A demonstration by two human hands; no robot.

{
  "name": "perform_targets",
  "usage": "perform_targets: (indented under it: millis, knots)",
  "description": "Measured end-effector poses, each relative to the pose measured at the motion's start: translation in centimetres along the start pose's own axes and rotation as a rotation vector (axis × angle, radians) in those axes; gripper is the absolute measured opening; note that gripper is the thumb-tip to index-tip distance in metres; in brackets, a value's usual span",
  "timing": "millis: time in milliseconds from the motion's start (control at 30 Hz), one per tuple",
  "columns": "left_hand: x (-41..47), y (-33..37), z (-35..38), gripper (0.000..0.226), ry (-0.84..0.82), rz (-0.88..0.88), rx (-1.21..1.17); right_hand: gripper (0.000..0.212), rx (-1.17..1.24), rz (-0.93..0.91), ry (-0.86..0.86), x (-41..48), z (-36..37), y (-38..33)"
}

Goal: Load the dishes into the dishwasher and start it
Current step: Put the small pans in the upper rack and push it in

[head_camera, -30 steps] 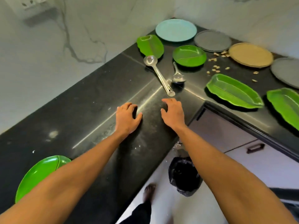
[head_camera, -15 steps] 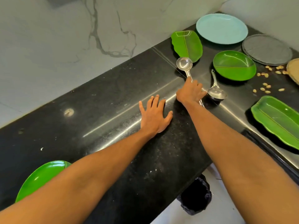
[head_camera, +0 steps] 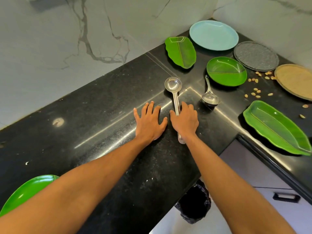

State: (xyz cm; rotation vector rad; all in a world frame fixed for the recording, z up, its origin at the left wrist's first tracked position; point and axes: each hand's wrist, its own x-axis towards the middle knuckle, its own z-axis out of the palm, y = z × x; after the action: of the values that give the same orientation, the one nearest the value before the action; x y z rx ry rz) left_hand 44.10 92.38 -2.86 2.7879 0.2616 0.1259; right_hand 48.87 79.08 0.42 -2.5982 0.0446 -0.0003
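- My right hand [head_camera: 184, 123] is gripping the ladle [head_camera: 173, 84] by its handle, fingers curling round it.
- The ladle is lying on the counter [head_camera: 101, 107], bowl facing up.
- My left hand [head_camera: 148, 122] is pressing flat beside it, fingers spread.
- Nuts [head_camera: 256, 92] are lying loose on the counter among the plates [head_camera: 213, 35].

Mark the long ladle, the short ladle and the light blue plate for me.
long ladle [head_camera: 173, 84], head view, on its round bowl.
short ladle [head_camera: 210, 99], head view, on its bowl.
light blue plate [head_camera: 213, 35], head view, on its flat middle.
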Motion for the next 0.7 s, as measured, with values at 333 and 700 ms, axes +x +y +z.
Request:
perform_targets:
  millis: [333, 700]
  knots:
    - [0.0, -0.2, 0.2, 0.056, -0.013, 0.005, 0.001, 0.008, 0.178, 0.183, -0.003, 3.1, 0.0, -2.1]
    - [-1.0, 0.5, -0.7, 0.037, 0.1, 0.057, -0.094, 0.013, 0.356, 0.309, 0.083, -8.9, -9.7, 8.4]
